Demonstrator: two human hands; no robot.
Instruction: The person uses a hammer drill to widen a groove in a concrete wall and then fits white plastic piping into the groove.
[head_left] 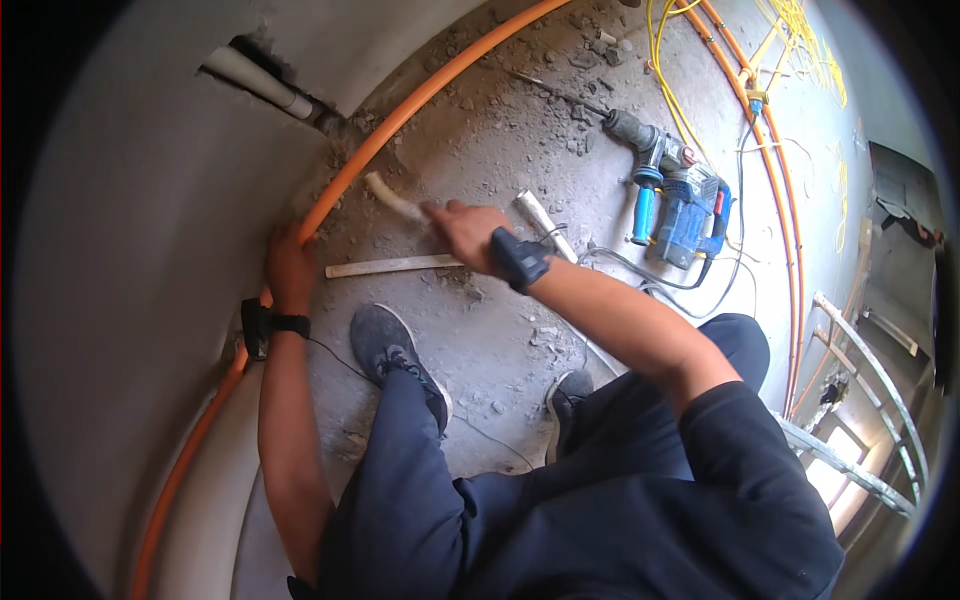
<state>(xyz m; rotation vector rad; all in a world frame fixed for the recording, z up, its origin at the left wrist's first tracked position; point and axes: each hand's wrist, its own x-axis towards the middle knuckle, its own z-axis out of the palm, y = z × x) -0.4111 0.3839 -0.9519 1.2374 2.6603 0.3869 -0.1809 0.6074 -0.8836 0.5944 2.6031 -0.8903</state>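
My left hand (289, 268) is closed around a long orange pipe (385, 130) that curves along the foot of the wall. My right hand (469, 236), a little blurred, grips one end of a short, bent cream-coloured pipe piece (393, 200). Its free end points up and left, close to the orange pipe but apart from it. Just below lies a straight white pipe length (390, 265) on the dusty floor. Another white pipe (546, 222) rests to the right of my right hand.
A blue rotary hammer (683, 210) with a long bit lies on the floor, its cable looping nearby. Rubble (520, 110) is scattered along the wall. A grey pipe (255, 80) sits in a wall recess. Paired orange pipes (775, 160), yellow wires (800, 40) and metal rails (880, 370) are at right.
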